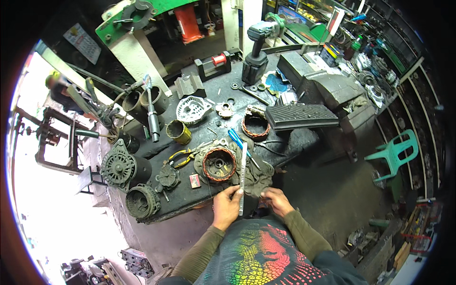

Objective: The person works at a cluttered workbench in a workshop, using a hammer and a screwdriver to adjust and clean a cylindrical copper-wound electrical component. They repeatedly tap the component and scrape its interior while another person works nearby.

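Upright in front of me stands a long thin silver bar (243, 166), its exact kind unclear. My left hand (226, 207) is closed on its lower part, thumb and fingers pinching. My right hand (279, 201) is closed at the near edge of a crumpled grey rag (259, 179), fingers pinching the cloth. Just beyond the left hand, an alternator housing with a copper-wound stator (219, 164) sits on the rag. A blue-handled screwdriver (236, 137) lies behind the bar. Yellow-handled pliers (183, 158) and a small matchbox (195, 181) lie left of the stator.
Several alternator parts line the dark bench (190, 204), including a whole alternator (121, 164) at left. A second wound stator (255, 124), a yellowish can (178, 132) and a cordless impact wrench (256, 52) stand farther back. A large vise (304, 116) is at right; a green chair (395, 154) stands beyond.
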Demonstrator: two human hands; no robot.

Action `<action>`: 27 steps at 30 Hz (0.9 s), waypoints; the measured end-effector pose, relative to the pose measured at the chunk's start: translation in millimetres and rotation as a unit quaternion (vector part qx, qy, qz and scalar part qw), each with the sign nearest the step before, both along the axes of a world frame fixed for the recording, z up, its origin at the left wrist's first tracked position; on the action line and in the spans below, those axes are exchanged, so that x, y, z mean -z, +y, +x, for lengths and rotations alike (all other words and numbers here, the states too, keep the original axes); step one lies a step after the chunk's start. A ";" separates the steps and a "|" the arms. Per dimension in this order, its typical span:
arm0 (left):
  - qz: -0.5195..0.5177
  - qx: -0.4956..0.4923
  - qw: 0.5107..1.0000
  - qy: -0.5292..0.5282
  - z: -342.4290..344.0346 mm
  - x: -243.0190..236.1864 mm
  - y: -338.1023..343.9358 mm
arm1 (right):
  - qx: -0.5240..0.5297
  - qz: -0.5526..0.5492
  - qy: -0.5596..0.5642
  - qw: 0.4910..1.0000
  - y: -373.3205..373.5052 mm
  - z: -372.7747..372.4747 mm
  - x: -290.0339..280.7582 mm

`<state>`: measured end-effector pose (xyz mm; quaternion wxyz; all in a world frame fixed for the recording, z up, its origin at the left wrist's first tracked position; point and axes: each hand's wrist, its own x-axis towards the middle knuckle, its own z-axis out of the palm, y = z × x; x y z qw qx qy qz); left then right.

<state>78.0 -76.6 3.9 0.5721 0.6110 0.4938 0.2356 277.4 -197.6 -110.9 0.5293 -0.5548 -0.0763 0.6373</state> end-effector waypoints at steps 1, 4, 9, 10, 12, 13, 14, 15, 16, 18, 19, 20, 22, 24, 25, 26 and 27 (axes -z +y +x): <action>0.008 -0.024 0.999 0.029 10.7 4.2 -5.5 | -0.003 0.036 0.033 0.999 -5.7 6.0 -16.3; 0.032 -0.037 0.994 0.099 38.9 16.6 -19.9 | 0.038 0.130 0.149 0.980 -6.0 9.3 -53.1; 0.107 -0.026 0.981 0.161 59.9 18.5 -32.1 | 0.068 0.170 0.036 0.983 31.0 0.1 -66.3; 0.086 -0.012 0.982 0.167 57.6 15.1 -33.2 | 0.045 0.150 0.018 0.988 32.5 1.1 -66.9; 0.129 0.031 0.975 0.180 55.2 8.8 -29.4 | -0.014 0.140 -0.010 0.990 34.5 3.0 -67.2; 0.137 0.042 0.973 0.182 54.1 6.0 -28.5 | -0.031 0.126 -0.061 0.990 37.9 3.5 -66.6; 0.107 0.052 0.977 0.179 53.9 3.8 -28.3 | -0.043 0.105 -0.102 0.988 41.2 4.9 -66.1; 0.078 0.061 0.980 0.175 54.0 2.5 -28.1 | -0.013 0.117 -0.096 0.988 45.5 2.0 -65.1; 0.058 0.065 0.983 0.161 53.9 1.5 -28.0 | 0.016 0.118 -0.092 0.989 51.7 -2.3 -63.8; 0.051 0.067 0.982 0.170 55.7 1.7 -26.7 | 0.021 0.112 -0.108 0.988 57.2 -5.4 -62.7; 0.067 0.073 0.979 0.179 54.6 1.5 -24.9 | 0.025 0.088 -0.118 0.989 60.7 -7.5 -62.4; 0.078 0.079 0.975 0.193 53.2 1.2 -22.8 | 0.021 0.093 -0.137 0.986 64.8 -8.6 -62.6; 0.106 0.074 0.974 0.185 47.0 -0.7 -16.3 | 0.007 0.056 -0.179 0.982 72.6 -11.3 -63.8; 0.101 0.083 0.974 0.184 37.7 -6.5 -11.7 | 0.056 0.080 -0.112 0.989 81.1 -12.9 -67.1; 0.101 0.089 0.972 0.191 34.4 -9.9 -10.7 | 0.073 0.076 -0.079 0.991 86.6 -12.7 -68.8; 0.103 0.096 0.970 0.198 31.0 -13.7 -9.6 | 0.094 0.083 -0.039 0.991 92.0 -12.9 -70.6; 0.103 0.105 0.967 0.206 28.5 -17.3 -8.4 | 0.098 0.070 -0.036 0.992 98.0 -14.0 -71.7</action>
